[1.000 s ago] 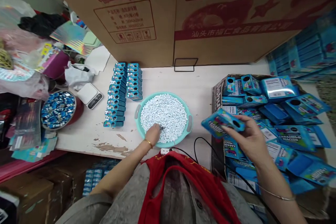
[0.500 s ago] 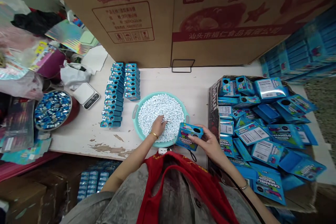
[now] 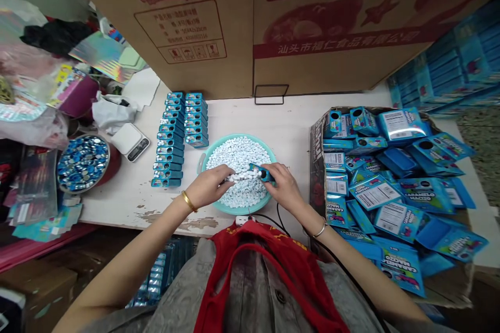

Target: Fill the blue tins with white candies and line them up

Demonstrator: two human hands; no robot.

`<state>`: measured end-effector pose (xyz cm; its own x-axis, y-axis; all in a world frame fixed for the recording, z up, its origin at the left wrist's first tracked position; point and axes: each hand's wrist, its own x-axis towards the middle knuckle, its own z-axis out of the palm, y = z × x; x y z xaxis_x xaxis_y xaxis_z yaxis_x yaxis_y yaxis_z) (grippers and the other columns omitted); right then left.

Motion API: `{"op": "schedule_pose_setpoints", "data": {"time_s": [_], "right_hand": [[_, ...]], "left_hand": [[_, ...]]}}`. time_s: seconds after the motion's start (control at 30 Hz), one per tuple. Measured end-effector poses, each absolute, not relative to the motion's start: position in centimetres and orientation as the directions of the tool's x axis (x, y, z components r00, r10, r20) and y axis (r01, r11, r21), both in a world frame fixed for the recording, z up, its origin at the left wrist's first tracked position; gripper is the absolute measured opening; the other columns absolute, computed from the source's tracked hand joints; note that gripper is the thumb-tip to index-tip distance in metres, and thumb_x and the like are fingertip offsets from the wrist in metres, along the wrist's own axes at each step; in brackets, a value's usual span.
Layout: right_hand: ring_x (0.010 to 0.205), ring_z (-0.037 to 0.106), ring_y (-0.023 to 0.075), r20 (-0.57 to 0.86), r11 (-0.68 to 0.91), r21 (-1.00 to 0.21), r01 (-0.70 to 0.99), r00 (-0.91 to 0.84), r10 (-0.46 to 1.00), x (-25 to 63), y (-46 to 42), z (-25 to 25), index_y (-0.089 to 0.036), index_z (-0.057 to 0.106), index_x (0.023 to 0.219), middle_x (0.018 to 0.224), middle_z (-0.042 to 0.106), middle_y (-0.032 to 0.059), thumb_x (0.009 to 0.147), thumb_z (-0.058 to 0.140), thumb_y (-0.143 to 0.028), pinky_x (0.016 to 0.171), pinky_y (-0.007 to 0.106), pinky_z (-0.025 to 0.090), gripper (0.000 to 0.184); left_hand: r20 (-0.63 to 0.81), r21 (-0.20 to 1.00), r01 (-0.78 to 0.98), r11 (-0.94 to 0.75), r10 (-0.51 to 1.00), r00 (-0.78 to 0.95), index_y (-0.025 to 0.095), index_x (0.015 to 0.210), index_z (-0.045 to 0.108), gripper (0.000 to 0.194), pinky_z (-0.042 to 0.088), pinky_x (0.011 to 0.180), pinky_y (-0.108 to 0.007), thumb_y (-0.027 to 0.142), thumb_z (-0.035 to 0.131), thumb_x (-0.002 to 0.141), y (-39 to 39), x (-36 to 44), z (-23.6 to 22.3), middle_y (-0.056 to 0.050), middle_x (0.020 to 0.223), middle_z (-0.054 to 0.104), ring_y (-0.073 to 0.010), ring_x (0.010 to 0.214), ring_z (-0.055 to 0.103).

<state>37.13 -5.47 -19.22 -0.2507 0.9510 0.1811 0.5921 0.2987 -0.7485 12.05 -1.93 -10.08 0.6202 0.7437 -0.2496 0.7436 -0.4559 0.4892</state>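
Observation:
A teal basin [image 3: 203, 158] full of small white candies [image 3: 242, 158] sits on the table in front of me. Over it, my right hand [image 3: 283, 187] grips a small blue box [image 3: 261, 172] held flat. My left hand [image 3: 209, 187] is closed beside the box, with a heap of white candies between its fingers and the box's top. A gold bangle circles the left wrist and a thin bracelet the right.
Two rows of filled blue boxes [image 3: 177, 138] stand left of the basin. A cardboard carton [image 3: 318, 140] of loose blue boxes sits on the right. A small scale [image 3: 130, 141] and a bowl of blue wrapped pieces [image 3: 83, 162] lie at the left. Large cartons [image 3: 250, 21] wall off the back.
My right hand brought a blue box from the carton on the right to above the basin. My left hand rose from the candies and met the box with a handful.

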Motion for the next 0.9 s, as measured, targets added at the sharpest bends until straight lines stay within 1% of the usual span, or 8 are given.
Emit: {"op": "schedule_pose_setpoints", "data": {"time_s": [0.17, 0.27, 0.33, 0.47, 0.53, 0.6, 0.7, 0.9], "right_hand": [[0.103, 0.056, 0.0290, 0.198, 0.347, -0.716, 0.606, -0.299, 0.933, 35.5, -5.7, -19.1, -0.019, 0.058, 0.121, 0.110, 0.064, 0.0109, 0.079, 0.052, -0.009, 0.089, 0.045, 0.050, 0.044], [0.101, 0.057, 0.0288, 0.200, 0.353, -0.704, 0.616, -0.306, 0.931, 35.0, -5.9, -19.2, -0.020, 0.058, 0.122, 0.108, 0.064, 0.0102, 0.078, 0.052, -0.008, 0.087, 0.045, 0.050, 0.045], [0.101, 0.057, 0.0287, 0.202, 0.353, -0.705, 0.615, -0.304, 0.931, 34.9, -6.0, -19.4, -0.021, 0.057, 0.122, 0.108, 0.064, 0.0098, 0.078, 0.051, -0.008, 0.087, 0.045, 0.050, 0.047], [0.103, 0.057, 0.0287, 0.201, 0.341, -0.719, 0.606, -0.288, 0.936, 35.0, -6.1, -19.7, -0.022, 0.057, 0.122, 0.109, 0.064, 0.0096, 0.079, 0.051, -0.008, 0.089, 0.046, 0.050, 0.046], [0.104, 0.058, 0.0286, 0.203, 0.323, -0.731, 0.601, -0.260, 0.944, 35.5, -6.1, -19.7, -0.023, 0.058, 0.122, 0.109, 0.064, 0.0095, 0.081, 0.051, -0.009, 0.090, 0.046, 0.050, 0.044], [0.105, 0.058, 0.0282, 0.206, 0.293, -0.753, 0.590, -0.211, 0.955, 36.2, -6.1, -19.7, -0.023, 0.058, 0.122, 0.110, 0.064, 0.0098, 0.083, 0.053, -0.012, 0.090, 0.046, 0.050, 0.040], [0.104, 0.059, 0.0274, 0.192, 0.229, -0.793, 0.565, -0.124, 0.973, 37.7, -6.0, -19.7, -0.022, 0.058, 0.121, 0.110, 0.064, 0.0100, 0.086, 0.058, -0.021, 0.091, 0.045, 0.051, 0.035], [0.103, 0.061, 0.0245, 0.218, 0.185, -0.815, 0.549, -0.004, 0.976, 39.7, -6.0, -19.2, -0.022, 0.061, 0.115, 0.109, 0.063, 0.0091, 0.088, 0.062, -0.031, 0.092, 0.042, 0.051, 0.029]], "left_hand": [[-0.493, 0.153, 0.843, -0.515, 0.700, 0.517, 0.013, 0.108, 0.057, 0.019, 0.052, 0.073, -0.034, 0.020, 0.048, 0.093, -1.5, 15.5, -6.0, -0.011, 0.104, 0.064, -0.0241, 0.092, 0.066], [-0.498, -0.001, 0.841, -0.540, 0.730, 0.468, 0.012, 0.122, 0.051, 0.032, 0.050, 0.062, -0.031, 0.011, 0.040, 0.092, -2.2, 17.6, -4.1, -0.013, 0.106, 0.062, -0.0224, 0.081, 0.068], [-0.480, -0.040, 0.829, -0.558, 0.738, 0.473, 0.012, 0.130, 0.046, 0.038, 0.050, 0.060, -0.030, 0.008, 0.036, 0.093, -2.7, 18.4, -3.2, -0.013, 0.104, 0.063, -0.0217, 0.079, 0.068], [-0.468, 0.013, 0.829, -0.559, 0.729, 0.499, 0.012, 0.112, 0.057, 0.026, 0.051, 0.069, -0.031, 0.011, 0.038, 0.094, -2.9, 17.4, -3.6, -0.011, 0.091, 0.064, -0.0224, 0.086, 0.067], [-0.441, 0.030, 0.870, -0.493, 0.775, 0.454, 0.015, 0.107, 0.058, 0.023, 0.051, 0.072, -0.032, 0.015, 0.039, 0.095, -2.4, 15.2, -5.7, -0.010, 0.094, 0.064, -0.0221, 0.087, 0.065], [-0.424, 0.020, 0.925, -0.380, 0.835, 0.352, 0.016, 0.111, 0.057, 0.024, 0.050, 0.074, -0.032, 0.018, 0.040, 0.095, -1.7, 12.6, -9.3, -0.010, 0.103, 0.063, -0.0224, 0.091, 0.064], [-0.496, 0.024, 0.972, -0.235, 0.841, 0.216, 0.013, 0.108, 0.058, 0.023, 0.049, 0.080, -0.034, 0.015, 0.039, 0.094, -1.0, 9.8, -15.9, -0.014, 0.108, 0.061, -0.0251, 0.100, 0.061], [-0.502, 0.227, 0.956, -0.187, 0.818, 0.279, 0.016, 0.112, 0.056, 0.025, 0.048, 0.088, -0.035, 0.015, 0.038, 0.094, -1.3, 13.2, -25.0, -0.013, 0.118, 0.058, -0.0245, 0.108, 0.058]]}}
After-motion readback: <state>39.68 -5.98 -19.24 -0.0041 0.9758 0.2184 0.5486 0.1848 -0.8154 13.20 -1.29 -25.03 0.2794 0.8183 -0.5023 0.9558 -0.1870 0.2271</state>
